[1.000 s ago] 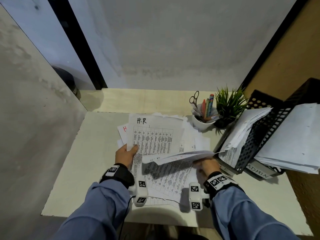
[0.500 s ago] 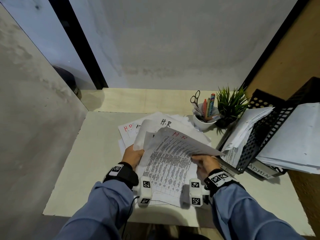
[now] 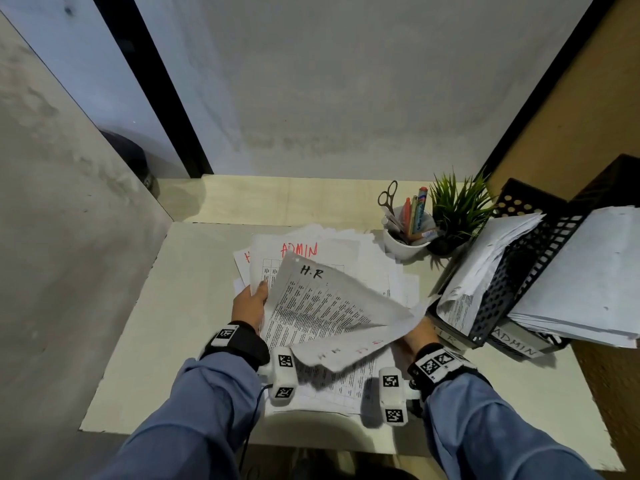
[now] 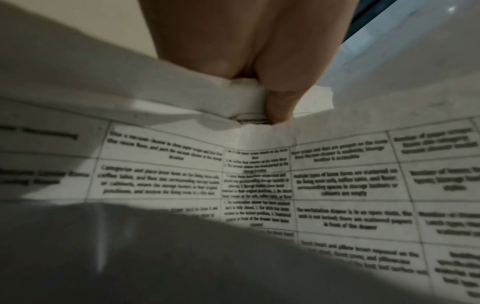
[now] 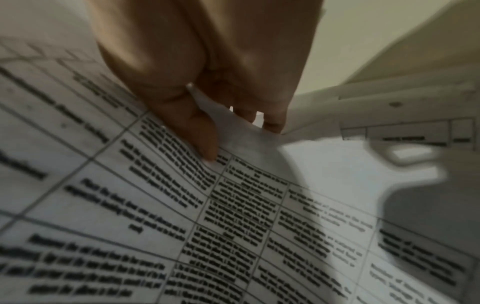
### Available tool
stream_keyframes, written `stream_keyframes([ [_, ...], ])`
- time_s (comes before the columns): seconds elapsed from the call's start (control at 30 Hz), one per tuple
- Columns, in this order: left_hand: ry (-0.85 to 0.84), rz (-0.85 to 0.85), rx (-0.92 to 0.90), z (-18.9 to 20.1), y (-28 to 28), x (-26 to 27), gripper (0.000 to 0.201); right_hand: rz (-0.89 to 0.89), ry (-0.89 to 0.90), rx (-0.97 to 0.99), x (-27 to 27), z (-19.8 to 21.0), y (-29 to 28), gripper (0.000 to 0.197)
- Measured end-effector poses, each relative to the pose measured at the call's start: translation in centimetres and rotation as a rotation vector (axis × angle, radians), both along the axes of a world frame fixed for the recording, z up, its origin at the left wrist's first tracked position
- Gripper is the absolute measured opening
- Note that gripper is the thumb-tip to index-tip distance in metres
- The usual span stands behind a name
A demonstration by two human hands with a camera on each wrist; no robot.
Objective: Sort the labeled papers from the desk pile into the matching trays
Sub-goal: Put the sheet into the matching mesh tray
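Note:
A loose pile of printed papers (image 3: 377,265) lies mid-desk. A sheet marked ADMIN in red (image 3: 299,250) shows at the pile's top. In front of it a sheet marked H.R in black (image 3: 322,299) is lifted and curls toward me. My left hand (image 3: 251,303) grips the pile's left edge, thumb on top (image 4: 280,102). My right hand (image 3: 414,337), mostly hidden under the raised sheets, pinches them between thumb and fingers (image 5: 205,139). Black mesh trays stand at the right, one labeled H.R (image 3: 512,289), one labeled ADMIN (image 3: 516,345), both holding papers.
A white cup (image 3: 407,244) with pens and scissors and a small potted plant (image 3: 457,213) stand behind the pile, close to the trays. Bare desk (image 3: 145,341) stretches to the left. Walls close the desk in at the left and back.
My right hand has turned over more sheets from the pile. A red H.R sheet was flipped, a black H.R sheet is lifted, and the ADMIN sheet now shows.

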State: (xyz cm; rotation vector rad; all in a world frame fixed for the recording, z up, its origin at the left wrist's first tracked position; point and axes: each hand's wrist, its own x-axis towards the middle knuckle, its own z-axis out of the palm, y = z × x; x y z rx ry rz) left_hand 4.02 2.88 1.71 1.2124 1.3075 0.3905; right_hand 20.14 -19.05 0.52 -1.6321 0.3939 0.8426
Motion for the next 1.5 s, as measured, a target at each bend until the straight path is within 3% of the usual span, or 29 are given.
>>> stream_keyframes([
  [0.17,0.023,-0.011,0.019,0.2,-0.2,0.0,0.034,0.137,-0.081,-0.073,-0.2,-0.8,-0.1,0.041],
  [0.23,0.076,-0.03,0.125,0.3,-0.3,0.1,0.047,0.15,-0.093,-0.115,0.0,-0.7,0.0,0.037],
  [0.3,0.176,-0.14,0.321,0.4,-0.4,0.1,0.071,0.086,-0.076,-0.145,0.3,-0.5,0.1,0.021],
  [0.37,0.219,-0.319,0.402,1.1,-0.9,0.5,0.074,0.073,-0.042,-0.158,0.2,0.1,0.1,0.029],
  [0.43,0.133,-0.433,0.239,1.9,-1.3,0.8,0.062,0.102,0.0,-0.128,-0.1,0.5,0.1,0.023],
  [0.47,0.085,-0.43,0.145,2.3,-1.5,0.9,0.051,0.116,0.035,-0.117,-0.5,0.9,0.0,0.014],
  [0.53,-0.04,-0.323,-0.044,2.9,-2.0,0.8,0.026,0.107,0.184,-0.003,-0.8,0.8,0.0,0.022],
  [0.57,-0.121,-0.252,-0.153,2.5,-2.0,0.6,0.031,0.126,0.241,0.033,-1.1,0.3,0.1,0.021],
  [0.63,-0.154,-0.225,-0.293,2.5,-2.4,0.4,0.07,0.149,0.257,0.033,-1.3,-0.2,0.2,0.01],
  [0.67,-0.139,-0.255,-0.306,2.5,-2.7,0.3,0.08,0.151,0.235,0.012,-1.3,-0.7,0.2,0.028],
  [0.73,-0.12,-0.321,-0.25,2.3,-3.5,0.4,0.073,0.164,0.128,-0.052,-1.4,-1.4,0.5,0.05],
  [0.8,-0.165,-0.352,-0.14,1.9,-3.9,0.2,0.052,0.151,0.04,-0.018,-1.9,-0.8,1.0,0.058],
  [0.87,-0.194,-0.303,-0.048,1.8,-3.9,0.2,0.039,0.085,-0.028,0.129,-2.5,2.0,1.8,0.04],
  [0.93,-0.281,-0.179,0.002,3.5,-4.1,0.9,0.025,0.085,-0.211,0.266,-2.6,5.5,2.5,0.02],
  [1.1,-0.476,-0.098,0.412,10.4,-4.5,2.2,0.018,0.203,-0.735,0.371,-2.7,14.0,3.7,0.024],
  [1.2,-0.515,-0.096,0.517,11.4,-4.7,1.7,0.012,0.177,-0.841,0.417,-3.4,15.6,3.8,0.023],
  [1.27,-0.451,-0.145,0.443,10.2,-5.1,1.5,0.005,0.21,-0.758,0.357,-4.2,14.0,3.9,0.024],
  [1.4,-0.121,-0.206,0.166,5.0,-7.3,0.8,0.006,0.315,-0.355,0.133,-6.9,7.3,3.5,0.013],
  [1.5,-0.023,-0.158,0.153,3.0,-8.0,0.5,0.01,0.323,-0.275,0.048,-7.8,6.5,2.8,0.03],
])
